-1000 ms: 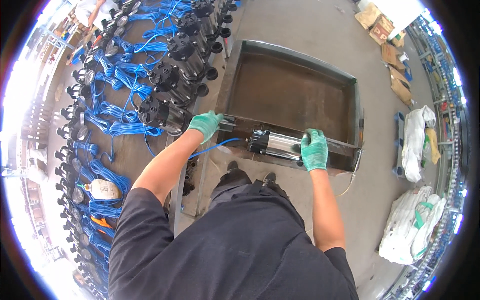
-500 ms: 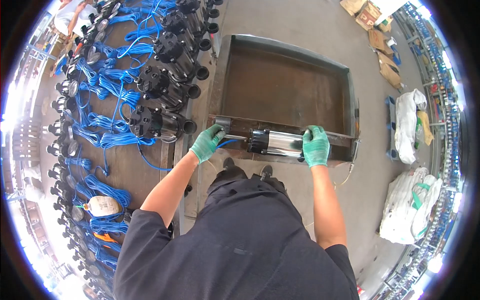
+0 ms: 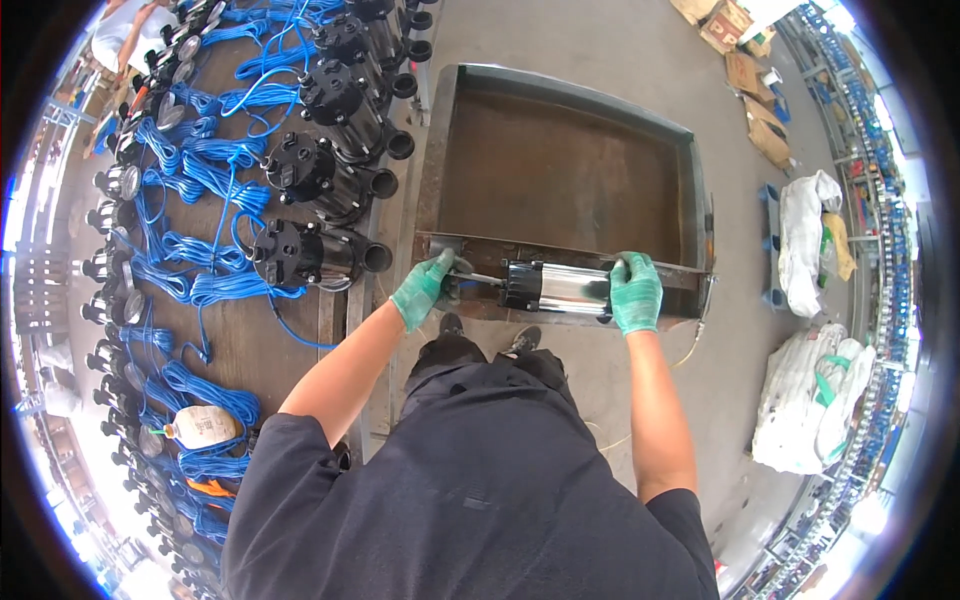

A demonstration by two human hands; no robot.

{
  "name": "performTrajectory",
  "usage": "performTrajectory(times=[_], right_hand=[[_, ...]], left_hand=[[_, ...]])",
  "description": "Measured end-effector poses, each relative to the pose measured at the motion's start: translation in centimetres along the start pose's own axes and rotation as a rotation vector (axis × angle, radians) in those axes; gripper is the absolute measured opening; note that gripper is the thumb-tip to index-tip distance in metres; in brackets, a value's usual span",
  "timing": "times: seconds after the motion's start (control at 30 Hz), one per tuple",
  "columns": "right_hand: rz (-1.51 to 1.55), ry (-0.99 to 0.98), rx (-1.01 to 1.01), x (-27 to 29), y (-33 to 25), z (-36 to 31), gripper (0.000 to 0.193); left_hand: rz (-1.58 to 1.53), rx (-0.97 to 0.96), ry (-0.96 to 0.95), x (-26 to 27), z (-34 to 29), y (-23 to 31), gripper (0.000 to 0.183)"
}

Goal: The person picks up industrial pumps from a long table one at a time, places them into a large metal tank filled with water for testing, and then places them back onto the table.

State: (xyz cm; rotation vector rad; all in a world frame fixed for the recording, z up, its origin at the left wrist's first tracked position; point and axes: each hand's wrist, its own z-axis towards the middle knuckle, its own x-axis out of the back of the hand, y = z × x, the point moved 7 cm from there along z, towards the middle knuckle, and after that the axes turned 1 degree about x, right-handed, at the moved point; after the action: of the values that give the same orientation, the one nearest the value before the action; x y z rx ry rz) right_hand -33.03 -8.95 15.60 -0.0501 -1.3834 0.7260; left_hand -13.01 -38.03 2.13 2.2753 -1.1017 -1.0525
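Observation:
A pump motor (image 3: 572, 287) with a shiny steel body and a black left end lies on its side on the near ledge of a metal tray-like bench (image 3: 690, 215). My right hand (image 3: 636, 291), in a green glove, is closed round its right end. At the left end my left hand (image 3: 424, 291), gloved too, grips a slim metal rod (image 3: 482, 277) that reaches to the motor's black end. Whether the rod is a tool or part of the motor, I cannot tell. A dark piece beside the left fingers is partly hidden.
On the left bench stand several black-and-steel pumps (image 3: 315, 255) with coiled blue cables (image 3: 205, 250) and a pale bottle (image 3: 203, 427). White sacks (image 3: 810, 400) and cardboard (image 3: 765, 130) lie on the right floor. A person (image 3: 130, 38) is at the far left.
The motor appears slightly farther right. My left hand has moved a little right along with the rod, which now tilts more. A dark piece shows beside the left fingers, and less blue cable is visible there.

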Motion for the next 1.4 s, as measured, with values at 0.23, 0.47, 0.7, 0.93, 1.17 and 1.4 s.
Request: performTrajectory(times=[0.23, 0.47, 0.7, 0.93, 1.17, 1.4], right_hand=[[-0.006, -0.001, -0.009, 0.1, -0.1, 0.2, 0.013], [0.004, -0.007, -0.039, 0.0, -0.2, 0.3, 0.013], [-0.027, -0.009, -0.038, -0.2, 0.5, 0.0, 0.014], [-0.022, -0.019, -0.043, -0.4, 0.6, -0.4, 0.014], [-0.043, -0.033, -0.030, -0.2, -0.3, 0.2, 0.015], [-0.081, -0.015, -0.016, 0.2, 0.7, 0.0, 0.016]], left_hand=[[1.330, -0.092, 0.100, -0.7, -0.7, 2.8, 0.044], [0.396, -0.248, -0.055, 0.4, -0.6, 0.0, 0.053], [1.094, -0.262, 0.103, -0.3, -0.7, 1.7, 0.044], [-0.162, 0.078, -0.211, -0.2, -0.7, -0.9, 0.049], [0.518, -0.013, -0.263, 0.2, -0.5, 2.0, 0.047], [1.354, -0.490, 0.179, -1.4, -1.1, 3.2, 0.027]])
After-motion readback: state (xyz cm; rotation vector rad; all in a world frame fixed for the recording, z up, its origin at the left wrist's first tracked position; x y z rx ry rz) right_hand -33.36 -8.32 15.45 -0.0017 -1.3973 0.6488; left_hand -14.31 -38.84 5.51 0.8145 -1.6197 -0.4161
